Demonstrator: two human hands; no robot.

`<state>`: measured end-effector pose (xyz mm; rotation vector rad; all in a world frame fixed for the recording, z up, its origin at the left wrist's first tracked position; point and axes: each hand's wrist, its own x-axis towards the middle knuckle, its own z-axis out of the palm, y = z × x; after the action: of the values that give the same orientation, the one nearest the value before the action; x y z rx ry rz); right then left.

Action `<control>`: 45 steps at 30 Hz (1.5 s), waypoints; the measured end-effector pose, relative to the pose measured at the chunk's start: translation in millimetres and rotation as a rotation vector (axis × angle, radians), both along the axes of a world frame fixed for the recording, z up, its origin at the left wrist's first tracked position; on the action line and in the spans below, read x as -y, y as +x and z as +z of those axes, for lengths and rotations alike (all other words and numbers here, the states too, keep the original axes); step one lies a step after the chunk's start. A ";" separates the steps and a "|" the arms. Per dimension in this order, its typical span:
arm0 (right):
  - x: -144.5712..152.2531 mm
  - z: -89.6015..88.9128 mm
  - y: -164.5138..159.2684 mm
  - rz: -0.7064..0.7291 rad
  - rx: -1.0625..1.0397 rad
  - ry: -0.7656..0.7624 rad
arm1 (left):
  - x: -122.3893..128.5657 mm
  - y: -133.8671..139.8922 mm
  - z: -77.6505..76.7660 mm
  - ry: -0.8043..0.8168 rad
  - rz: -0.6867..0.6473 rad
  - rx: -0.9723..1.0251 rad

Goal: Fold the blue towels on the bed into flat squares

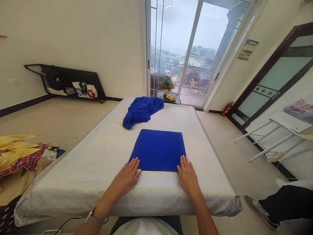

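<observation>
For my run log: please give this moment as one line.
left hand: flat, folded blue towel corner | right hand: flat, other corner | mattress

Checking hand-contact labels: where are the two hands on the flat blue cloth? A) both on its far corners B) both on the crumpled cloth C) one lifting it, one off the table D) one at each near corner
D: the left hand and right hand lie flat, palms down, with fingertips on the near corners of the flat cloth; the crumpled cloth lies untouched farther back on the table.
</observation>
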<state>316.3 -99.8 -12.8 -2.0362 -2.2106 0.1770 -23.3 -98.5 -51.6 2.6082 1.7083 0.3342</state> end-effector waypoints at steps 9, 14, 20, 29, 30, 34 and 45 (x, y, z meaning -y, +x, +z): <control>16.6 -9.2 1.5 0.009 -0.003 -0.032 | -18.4 135.7 46.0 -0.051 -0.562 0.142; 16.4 -5.8 0.9 0.000 -0.003 -0.062 | -47.2 152.0 38.4 -0.039 -0.457 0.128; 17.1 -5.7 -0.8 -0.014 -0.036 -0.054 | -51.9 54.1 12.9 -0.024 -0.136 0.074; 19.0 -8.5 0.3 -0.006 -0.076 0.027 | -3.8 -30.1 6.6 -0.035 -0.001 0.060; 20.3 -9.0 1.7 0.009 -0.086 0.069 | -1.0 -30.4 9.1 -0.019 -0.010 0.077; 25.8 -9.0 11.7 0.059 -0.135 0.259 | 5.2 -27.0 23.3 0.029 0.000 0.186; 19.0 3.6 43.1 0.149 -0.169 0.267 | -2.9 -19.5 43.4 -0.039 -0.012 0.338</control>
<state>359.4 -118.8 -9.2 -1.6581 -2.1498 0.0608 -42.8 -95.6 -8.2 2.3641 1.5673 0.6888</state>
